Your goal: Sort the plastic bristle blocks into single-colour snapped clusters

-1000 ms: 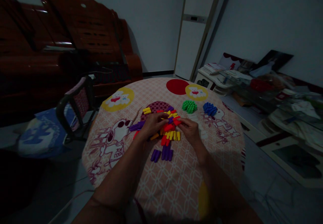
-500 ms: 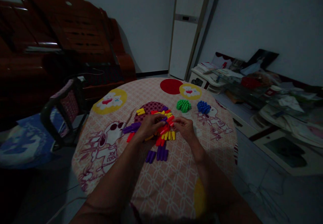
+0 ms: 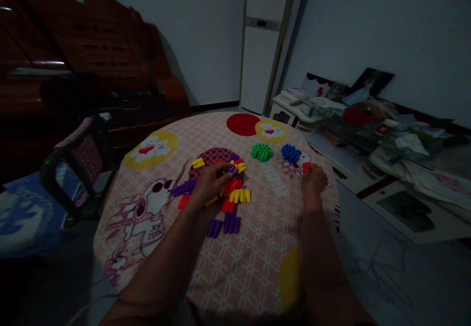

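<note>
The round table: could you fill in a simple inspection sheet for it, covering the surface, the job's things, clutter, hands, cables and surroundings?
Surface: patterned tablecloth, with printed cartoon figures and coloured circles.
Job's things: purple pieces, yellow pieces and red pieces lie grouped around the left hand; a green cluster and a blue cluster sit farther back, to the right.
Clutter: papers and other items piled on the side cabinet.
Hands: left at the grouped pieces, grip unclear; right hand has a red piece at its fingertips.
Cables: thin floor cables at right; pale cord at lower left.
Surroundings: wooden bench, chair, tall white unit.
</note>
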{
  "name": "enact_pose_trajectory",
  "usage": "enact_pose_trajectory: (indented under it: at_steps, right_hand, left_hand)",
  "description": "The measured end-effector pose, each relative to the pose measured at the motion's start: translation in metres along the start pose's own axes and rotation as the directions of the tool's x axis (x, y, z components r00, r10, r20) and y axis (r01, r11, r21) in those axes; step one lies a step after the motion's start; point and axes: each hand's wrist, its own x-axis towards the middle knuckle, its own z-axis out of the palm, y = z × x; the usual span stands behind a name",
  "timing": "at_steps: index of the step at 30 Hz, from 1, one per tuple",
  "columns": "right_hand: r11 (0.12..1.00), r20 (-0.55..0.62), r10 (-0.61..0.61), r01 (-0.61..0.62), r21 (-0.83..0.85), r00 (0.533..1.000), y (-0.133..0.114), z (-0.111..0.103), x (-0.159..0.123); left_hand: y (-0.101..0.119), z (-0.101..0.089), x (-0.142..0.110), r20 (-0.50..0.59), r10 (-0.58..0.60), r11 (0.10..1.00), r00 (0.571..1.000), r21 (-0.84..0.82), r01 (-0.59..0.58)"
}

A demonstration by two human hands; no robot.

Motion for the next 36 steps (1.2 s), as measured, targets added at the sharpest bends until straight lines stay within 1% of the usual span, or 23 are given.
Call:
enact_pose_trajectory:
  at_steps: [1, 3, 6, 8, 9, 11, 13, 14, 15, 16, 17, 18, 19, 20, 21, 23, 25, 27, 29, 30, 31, 34, 36]
  right_hand:
    - [0.999, 0.001, 0.001, -0.001, -0.040, 1.000, 0.003, 0.002, 0.000]
    - [0.998, -0.011, -0.006, 0.005, -0.069, 1.000, 0.007, 0.007, -0.002]
    - [0.999, 0.000, 0.001, -0.001, -0.051, 1.000, 0.006, 0.009, -0.002]
    - [1.000, 0.003, 0.008, -0.008, -0.029, 1.000, 0.002, 0.005, -0.002]
    - [1.000, -0.010, -0.007, 0.007, -0.008, 1.000, -0.002, 0.003, -0.002]
    - [0.993, -0.072, -0.081, 0.086, 0.078, 0.994, -0.015, -0.002, -0.005]
    - [0.949, -0.115, -0.184, 0.207, 0.236, 0.976, -0.037, -0.004, -0.013]
    - [0.904, -0.102, -0.234, 0.255, 0.342, 0.967, -0.050, -0.003, -0.020]
    - [0.847, -0.052, -0.279, 0.271, 0.457, 0.959, -0.064, -0.002, -0.029]
    - [0.781, 0.025, -0.323, 0.252, 0.571, 0.946, -0.077, 0.000, -0.039]
    - [0.710, 0.116, -0.367, 0.197, 0.676, 0.923, -0.091, 0.002, -0.050]
    - [0.637, 0.192, -0.407, 0.127, 0.761, 0.893, -0.103, 0.003, -0.061]
    - [0.574, 0.266, -0.459, 0.054, 0.817, 0.848, -0.114, 0.005, -0.072]
    - [0.530, 0.320, -0.488, -0.016, 0.848, 0.812, -0.123, 0.005, -0.081]
    - [0.497, 0.358, -0.500, -0.078, 0.864, 0.788, -0.130, 0.005, -0.088]
    - [0.458, 0.419, -0.497, -0.181, 0.871, 0.760, -0.139, 0.003, -0.097]
    - [0.439, 0.476, -0.479, -0.269, 0.858, 0.738, -0.142, 0.000, -0.098]
    - [0.444, 0.535, -0.471, -0.336, 0.831, 0.701, -0.141, -0.002, -0.096]
    - [0.472, 0.573, -0.482, -0.354, 0.807, 0.663, -0.139, -0.003, -0.092]
    - [0.491, 0.574, -0.491, -0.336, 0.804, 0.656, -0.138, -0.004, -0.091]
    - [0.509, 0.560, -0.500, -0.299, 0.807, 0.661, -0.137, -0.004, -0.090]
    - [0.551, 0.479, -0.520, -0.151, 0.821, 0.708, -0.136, -0.004, -0.089]
    - [0.561, 0.450, -0.523, -0.106, 0.821, 0.724, -0.135, -0.003, -0.089]
  left_hand:
    - [0.001, 0.000, 0.000, -0.002, 0.003, 1.000, 1.000, -0.005, -0.003]
    - [0.001, 0.001, -0.001, -0.013, 0.003, 1.000, 1.000, -0.018, -0.003]
    - [0.003, 0.000, -0.001, -0.027, -0.015, 1.000, 1.000, -0.027, 0.014]
    - [0.005, -0.001, -0.001, -0.035, -0.023, 0.997, 0.999, -0.072, 0.021]
    - [0.005, -0.001, -0.001, -0.035, -0.028, 0.994, 0.999, -0.108, 0.024]
    - [0.006, 0.000, 0.000, -0.029, -0.039, 0.983, 0.999, -0.179, 0.034]
    - [0.006, 0.000, 0.000, -0.022, -0.052, 0.975, 0.998, -0.219, 0.046]
    - [0.005, 0.001, 0.000, -0.020, -0.057, 0.971, 0.998, -0.234, 0.051]
    - [0.005, 0.002, 0.000, -0.022, -0.060, 0.966, 0.998, -0.251, 0.052]
    - [0.005, 0.002, 0.000, -0.021, -0.061, 0.962, 0.998, -0.269, 0.053]
    - [0.005, 0.003, 0.000, -0.021, -0.063, 0.957, 0.998, -0.285, 0.055]
    - [0.005, 0.004, 0.000, -0.021, -0.065, 0.954, 0.998, -0.296, 0.056]
    - [0.005, 0.005, 0.000, -0.023, -0.063, 0.953, 0.998, -0.299, 0.053]
    - [0.005, 0.005, 0.000, -0.025, -0.058, 0.954, 0.998, -0.297, 0.048]
    - [0.005, 0.006, 0.000, -0.026, -0.051, 0.956, 0.998, -0.289, 0.042]
    - [0.004, 0.007, -0.001, -0.026, -0.038, 0.963, 0.999, -0.267, 0.029]
    - [0.004, 0.009, -0.001, -0.023, -0.025, 0.967, 0.999, -0.253, 0.018]
    - [0.005, 0.011, -0.002, -0.026, -0.011, 0.965, 1.000, -0.264, 0.004]
    - [0.009, 0.013, -0.002, -0.035, 0.015, 0.965, 0.999, -0.260, -0.024]
    - [0.011, 0.014, -0.002, -0.043, 0.034, 0.970, 0.998, -0.240, -0.044]
    - [0.013, 0.014, -0.002, -0.048, 0.059, 0.975, 0.997, -0.210, -0.068]
    - [0.020, 0.016, -0.003, -0.041, 0.133, 0.984, 0.990, -0.114, -0.137]
    - [0.023, 0.017, -0.004, -0.044, 0.154, 0.982, 0.987, -0.102, -0.158]
